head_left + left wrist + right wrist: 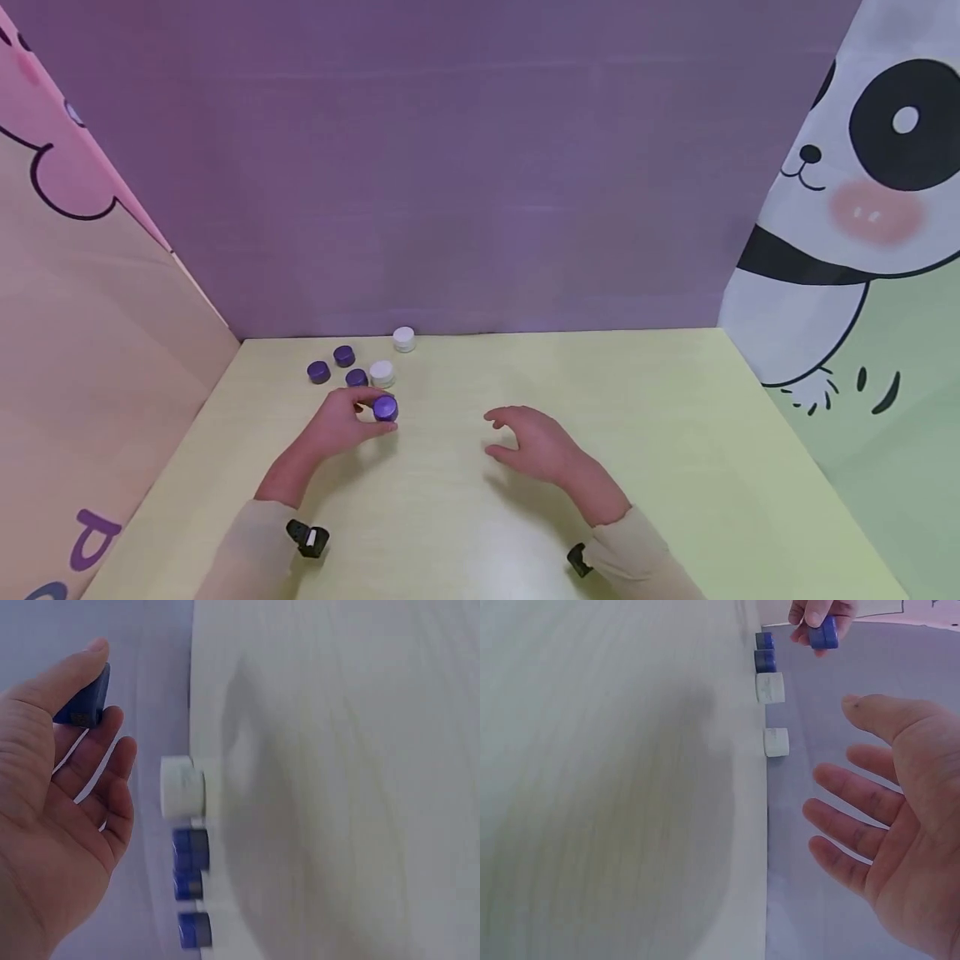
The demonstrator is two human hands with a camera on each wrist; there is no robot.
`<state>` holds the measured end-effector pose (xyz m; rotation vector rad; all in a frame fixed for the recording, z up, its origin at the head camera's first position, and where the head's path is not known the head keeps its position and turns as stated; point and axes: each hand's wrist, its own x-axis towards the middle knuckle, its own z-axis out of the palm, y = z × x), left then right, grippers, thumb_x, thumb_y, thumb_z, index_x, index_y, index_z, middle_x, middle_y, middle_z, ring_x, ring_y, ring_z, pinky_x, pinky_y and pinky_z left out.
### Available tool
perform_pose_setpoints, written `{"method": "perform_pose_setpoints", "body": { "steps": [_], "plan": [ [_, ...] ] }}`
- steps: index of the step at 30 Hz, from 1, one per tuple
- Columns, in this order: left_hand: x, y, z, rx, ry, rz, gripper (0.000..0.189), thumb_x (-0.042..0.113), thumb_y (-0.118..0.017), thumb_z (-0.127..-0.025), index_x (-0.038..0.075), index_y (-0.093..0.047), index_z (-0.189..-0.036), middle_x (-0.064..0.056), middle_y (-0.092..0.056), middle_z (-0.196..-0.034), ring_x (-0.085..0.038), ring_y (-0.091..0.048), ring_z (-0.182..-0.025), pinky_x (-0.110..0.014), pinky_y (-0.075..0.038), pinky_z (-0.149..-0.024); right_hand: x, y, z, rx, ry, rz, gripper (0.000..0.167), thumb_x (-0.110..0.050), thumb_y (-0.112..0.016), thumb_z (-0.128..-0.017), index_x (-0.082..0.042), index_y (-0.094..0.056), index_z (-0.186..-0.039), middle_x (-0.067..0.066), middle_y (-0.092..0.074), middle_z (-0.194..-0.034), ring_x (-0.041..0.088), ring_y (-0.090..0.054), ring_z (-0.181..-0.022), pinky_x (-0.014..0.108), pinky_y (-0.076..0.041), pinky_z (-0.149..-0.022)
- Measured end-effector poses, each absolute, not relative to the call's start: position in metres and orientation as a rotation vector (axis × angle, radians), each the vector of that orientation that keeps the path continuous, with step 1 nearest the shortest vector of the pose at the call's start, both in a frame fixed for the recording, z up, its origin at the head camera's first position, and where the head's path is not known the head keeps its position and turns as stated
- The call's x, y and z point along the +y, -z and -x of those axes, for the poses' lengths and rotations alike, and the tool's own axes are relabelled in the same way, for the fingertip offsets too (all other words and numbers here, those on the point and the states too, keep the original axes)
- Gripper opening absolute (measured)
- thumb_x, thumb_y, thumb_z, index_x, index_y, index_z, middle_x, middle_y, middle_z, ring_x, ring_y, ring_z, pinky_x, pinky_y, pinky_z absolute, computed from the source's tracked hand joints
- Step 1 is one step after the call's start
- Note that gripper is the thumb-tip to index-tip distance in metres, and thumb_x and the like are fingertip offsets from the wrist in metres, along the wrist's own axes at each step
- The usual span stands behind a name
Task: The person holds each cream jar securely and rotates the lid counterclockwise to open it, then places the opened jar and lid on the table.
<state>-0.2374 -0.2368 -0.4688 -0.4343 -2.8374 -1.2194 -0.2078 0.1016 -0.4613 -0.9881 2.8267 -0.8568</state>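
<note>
My left hand (342,431) pinches a small round purple container (386,408) between thumb and fingers, raised over the table. In the left wrist view that container (84,705) is partly hidden behind the thumb. Just beyond the left hand stand three more purple containers: one at the left (318,372), one farther back (344,357) and one close to the fingers (356,378). Beside the nearest is a white container (382,373); another white one (403,339) sits at the back edge. My right hand (542,447) hovers to the right, its fingers apart and holding nothing.
The pale table (675,450) meets a purple backdrop (480,183) along its back edge. Printed panels rise at both sides, a panda panel (855,208) on the right and a pinkish one (90,333) on the left. Each wrist wears a black strapped device (308,539).
</note>
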Motion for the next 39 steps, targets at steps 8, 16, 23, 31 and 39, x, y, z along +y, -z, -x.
{"method": "perform_pose_setpoints", "body": {
  "steps": [8,16,23,31,39],
  "plan": [
    [-0.194,0.460,0.226,-2.819,1.278,0.629,0.038,0.023,-0.086,-0.074,0.014,-0.072,-0.108,0.007,-0.065,-0.096,-0.016,-0.058,-0.091,-0.040,-0.046,-0.082,0.116,0.456,0.195,2.933,0.839,0.967,0.035,-0.029,-0.069,-0.090,-0.010,-0.065,-0.120,0.001,-0.065,-0.115,0.020,-0.059,-0.108,0.038,-0.047,-0.091],
    [-0.157,0.461,0.220,-2.772,1.288,0.704,0.037,0.018,-0.087,-0.072,0.016,-0.073,-0.106,0.010,-0.062,-0.091,-0.013,-0.056,-0.087,-0.041,-0.047,-0.081,0.115,0.451,0.181,3.103,0.846,0.889,0.032,-0.030,-0.071,-0.088,-0.010,-0.068,-0.113,-0.003,-0.068,-0.110,0.015,-0.063,-0.099,0.035,-0.050,-0.085],
    [-0.130,0.464,0.212,-2.747,1.323,0.773,0.034,0.017,-0.087,-0.072,0.019,-0.073,-0.102,0.013,-0.061,-0.088,-0.011,-0.057,-0.084,-0.040,-0.049,-0.080,0.111,0.450,0.171,3.184,0.855,0.797,0.032,-0.032,-0.072,-0.087,-0.012,-0.067,-0.112,-0.002,-0.068,-0.102,0.015,-0.063,-0.092,0.033,-0.052,-0.075],
    [-0.115,0.469,0.204,-2.761,1.289,0.845,0.034,0.015,-0.085,-0.072,0.016,-0.073,-0.104,0.013,-0.059,-0.087,-0.010,-0.055,-0.083,-0.033,-0.048,-0.076,0.104,0.457,0.170,3.202,0.849,0.766,0.033,-0.035,-0.071,-0.087,-0.012,-0.067,-0.111,-0.003,-0.068,-0.096,0.015,-0.064,-0.086,0.031,-0.051,-0.067],
    [-0.108,0.467,0.201,-2.781,1.233,0.860,0.034,0.017,-0.084,-0.074,0.013,-0.073,-0.107,0.011,-0.058,-0.087,-0.020,-0.056,-0.083,-0.030,-0.047,-0.071,0.100,0.461,0.173,3.176,0.845,0.753,0.036,-0.043,-0.070,-0.086,-0.013,-0.069,-0.106,-0.002,-0.069,-0.092,0.014,-0.064,-0.082,0.029,-0.049,-0.061]
  ]
}}
